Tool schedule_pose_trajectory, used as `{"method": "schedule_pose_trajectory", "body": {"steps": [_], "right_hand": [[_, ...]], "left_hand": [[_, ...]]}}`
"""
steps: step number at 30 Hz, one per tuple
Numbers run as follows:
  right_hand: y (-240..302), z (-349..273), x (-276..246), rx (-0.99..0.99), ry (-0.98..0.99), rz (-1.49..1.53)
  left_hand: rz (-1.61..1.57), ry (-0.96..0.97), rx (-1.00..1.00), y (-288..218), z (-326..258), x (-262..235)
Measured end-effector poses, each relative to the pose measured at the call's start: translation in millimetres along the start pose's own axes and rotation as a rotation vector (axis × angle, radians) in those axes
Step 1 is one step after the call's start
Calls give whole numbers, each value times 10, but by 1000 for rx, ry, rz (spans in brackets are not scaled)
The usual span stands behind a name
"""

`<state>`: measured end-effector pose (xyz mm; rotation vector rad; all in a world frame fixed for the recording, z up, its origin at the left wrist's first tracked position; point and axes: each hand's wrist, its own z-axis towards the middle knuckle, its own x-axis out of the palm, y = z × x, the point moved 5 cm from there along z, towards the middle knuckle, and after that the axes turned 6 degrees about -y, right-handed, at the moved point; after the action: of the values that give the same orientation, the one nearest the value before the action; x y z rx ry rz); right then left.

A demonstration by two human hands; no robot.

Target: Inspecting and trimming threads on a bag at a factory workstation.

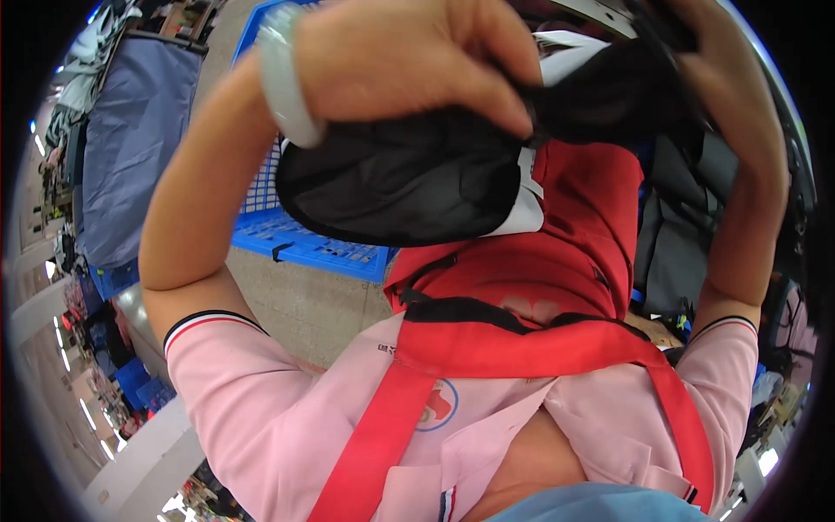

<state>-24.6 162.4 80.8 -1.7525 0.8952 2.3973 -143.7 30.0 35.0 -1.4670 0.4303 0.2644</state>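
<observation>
the person's left hand (409, 61) is pinching a black fabric piece (400, 187) near its upper right end, thumb and fingers closing on the cloth, and the rounded body of the piece is hanging below the hand, above the lap. a pale bangle (285, 78) is circling the left wrist. a gathered stretch of black cloth (609, 96) is running from there toward the right hand (709, 61), which the upper edge is cutting off and dark material is partly hiding, so i cannot tell whether it is gripping or spreading. a white piece (524, 213) is showing beneath the black fabric piece, at its right end. a blue plastic basket (304, 248) is standing behind it to the left, over the grey floor (326, 304). a red apron (587, 204) is covering the lap, its straps crossing a pink shirt (287, 409). dark grey items (678, 239) are lying to the right of the lap, and a grey-blue cloth (139, 139) is hanging at the far left.
</observation>
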Motion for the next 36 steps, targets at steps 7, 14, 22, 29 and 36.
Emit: {"method": "schedule_pose_trajectory", "body": {"steps": [7,14,22,29,36], "right_hand": [[-698,72,1378,-103,131,238],[-897,-317,1230,89,-251,431],[-564,-1222,1495,349,371,1129],[-673,-1544,1805,443,615,1110],[-697,-1525,1796,445,623,1073]], "left_hand": [[-185,188,-218,1102,21,712],[-522,-10,-442,1456,-147,450],[-587,-78,-442,1566,-174,358],[-581,-138,-404,1583,-156,329],[-534,-149,-402,1555,-197,283]]}}
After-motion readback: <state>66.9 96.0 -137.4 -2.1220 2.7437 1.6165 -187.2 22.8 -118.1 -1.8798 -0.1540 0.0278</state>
